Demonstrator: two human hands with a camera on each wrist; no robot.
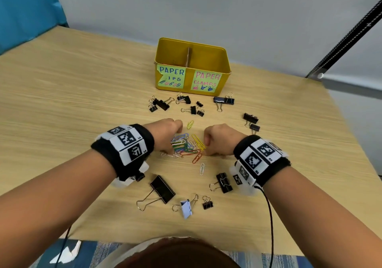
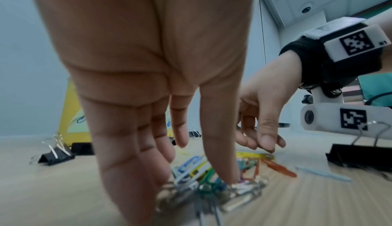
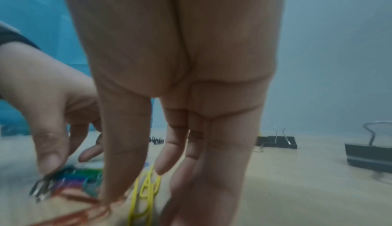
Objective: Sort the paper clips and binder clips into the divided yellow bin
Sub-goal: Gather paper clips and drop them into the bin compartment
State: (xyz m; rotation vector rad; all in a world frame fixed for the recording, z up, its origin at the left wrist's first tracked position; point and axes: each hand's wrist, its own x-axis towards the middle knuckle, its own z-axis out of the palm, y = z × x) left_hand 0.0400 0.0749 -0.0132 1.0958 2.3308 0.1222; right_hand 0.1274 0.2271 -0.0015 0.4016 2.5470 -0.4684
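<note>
The yellow bin [image 1: 192, 81] stands at the back of the table, split by a cardboard divider [image 1: 188, 56]; its left label reads paper clips, its right label paper clamps. A pile of coloured paper clips [image 1: 187, 144] lies between my hands. My left hand [image 1: 172, 145] points its straight fingers down at the pile's left side, thumb tip on the clips [image 2: 191, 191]. My right hand [image 1: 206, 150] stands likewise on the right side, with yellow clips [image 3: 146, 189] between thumb and fingers. Black binder clips lie scattered near the bin [image 1: 161, 104] and in front [image 1: 163, 189].
Loose paper clips lie apart from the pile: a yellow-green one [image 1: 190, 124], a white one [image 1: 202, 169]. More binder clips sit at the right [image 1: 251, 118], [image 1: 224, 183] and near the front edge [image 1: 207, 203], one of them pale blue [image 1: 186, 207]. A cable [image 1: 270, 226] runs from my right wrist.
</note>
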